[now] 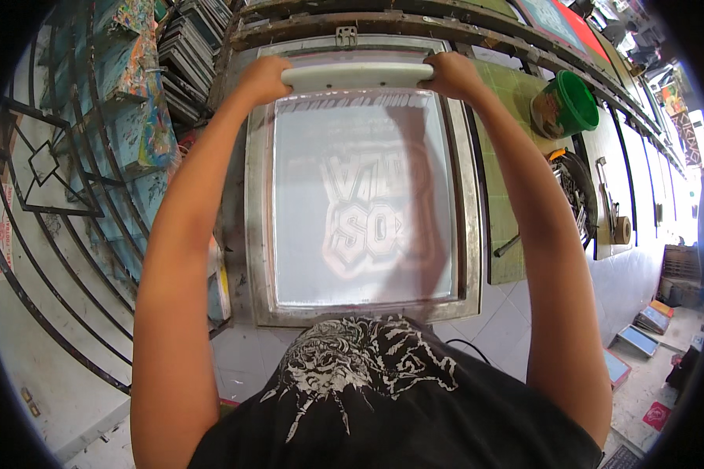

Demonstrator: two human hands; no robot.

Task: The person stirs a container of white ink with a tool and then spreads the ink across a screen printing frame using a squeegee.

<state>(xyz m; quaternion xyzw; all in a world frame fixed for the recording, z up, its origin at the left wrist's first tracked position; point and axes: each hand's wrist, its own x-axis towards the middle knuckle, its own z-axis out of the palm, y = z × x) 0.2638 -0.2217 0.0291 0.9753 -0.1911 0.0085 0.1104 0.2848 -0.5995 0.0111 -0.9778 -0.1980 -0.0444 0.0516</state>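
Both my arms stretch forward over a framed printing screen (468, 234), whose pale mesh shows faint outlined lettering. Across its far end lies a long whitish squeegee (356, 76). My left hand (264, 81) is closed round the squeegee's left end, and my right hand (454, 76) grips its right end. A jagged band of light ink marks the mesh just on the near side of the squeegee. A shadow falls down the right part of the mesh. The squeegee's lower edge, where it meets the mesh, is hard to make out.
A metal hinge clamp (346, 36) sits at the screen's far edge. Right of it, a green bucket (565, 105) stands on a board, near a tape roll (623, 230). Stacked frames (186, 59) and paint-stained blue boards (121, 207) stand left, behind a black metal grille (48, 166).
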